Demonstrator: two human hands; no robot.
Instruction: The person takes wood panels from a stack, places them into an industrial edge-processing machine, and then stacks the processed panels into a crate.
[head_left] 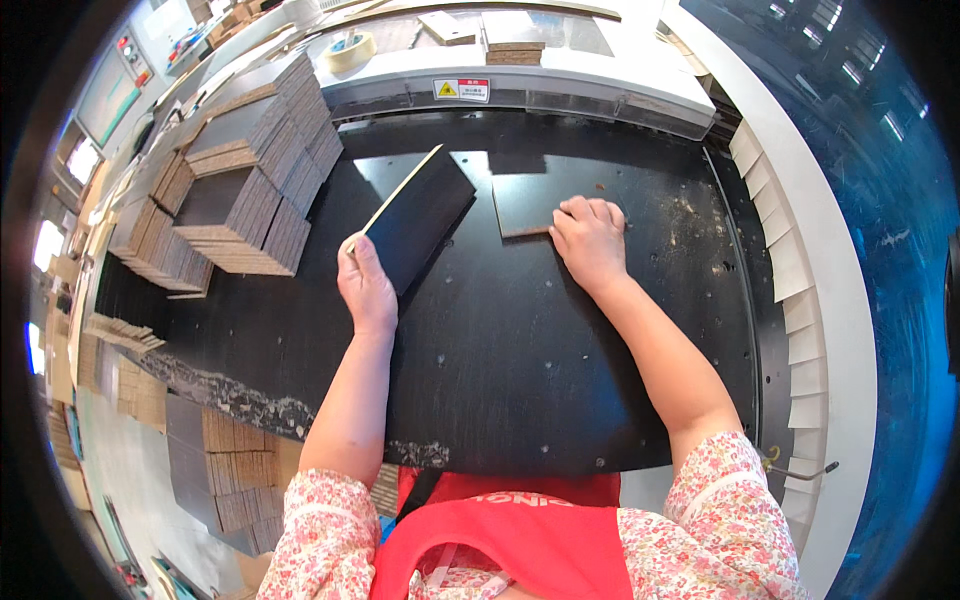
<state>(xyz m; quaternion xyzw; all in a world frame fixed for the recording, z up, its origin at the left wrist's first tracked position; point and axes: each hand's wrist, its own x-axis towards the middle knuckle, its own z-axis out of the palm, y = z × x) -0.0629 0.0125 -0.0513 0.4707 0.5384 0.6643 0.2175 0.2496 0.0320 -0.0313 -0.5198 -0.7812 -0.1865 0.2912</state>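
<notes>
My left hand is closed round the near end of a dark board, which tilts up off the black table with a pale yellowish edge on top. Toward the right, my right hand rests on a second dark board lying flat on the table. Its fingers are bent over that board's right part, with the thumb side at the near edge; the fingertips are partly hidden. A gap of bare table separates the two boards.
Tall stacks of dark boards with raw brown edges stand at the table's left. A white machine housing with a warning label borders the far side, bearing a tape roll. White overlapping flaps line the right. More stacked boards sit below left.
</notes>
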